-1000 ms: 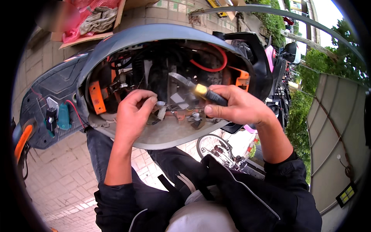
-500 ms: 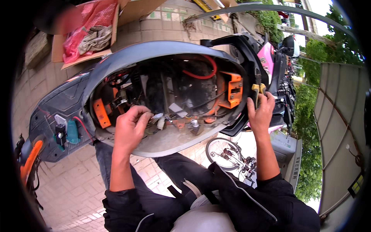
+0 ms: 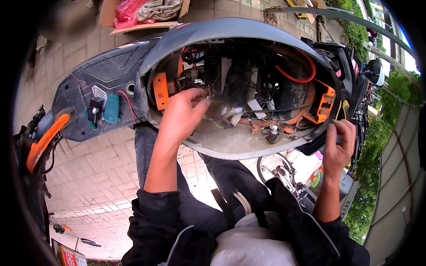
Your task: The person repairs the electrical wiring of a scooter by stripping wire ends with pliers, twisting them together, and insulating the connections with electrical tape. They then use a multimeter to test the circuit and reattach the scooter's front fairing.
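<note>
A scooter's grey body shell (image 3: pixel 248 27) lies opened in front of me, with wiring inside. My left hand (image 3: pixel 184 113) reaches into its left part, thumb and forefinger pinched on a thin wire (image 3: pixel 212 98), mostly hidden by the fingers. Beside that hand, a white connector (image 3: pixel 236 118) rests among loose wires near the shell's close rim. My right hand (image 3: pixel 339 144) hovers by the right end of the shell, fingers loosely curled and apart, with nothing visible in them. Just beyond its fingertips lie yellow-handled pliers (image 3: pixel 345 108).
Orange metal brackets (image 3: pixel 160 91) stand inside the shell, along with a red hose (image 3: pixel 295 80). On the footboard (image 3: pixel 82 80) sit a teal tool (image 3: pixel 112 108) and a black part (image 3: pixel 95 110). A cardboard box (image 3: pixel 182 9) stands beyond; a bicycle (image 3: pixel 276 169) is behind at right.
My view has shifted, so the scooter appears farther right and higher. My left hand has moved from the white connector deeper and leftward into the wiring. My right hand has come away from the pliers.
</note>
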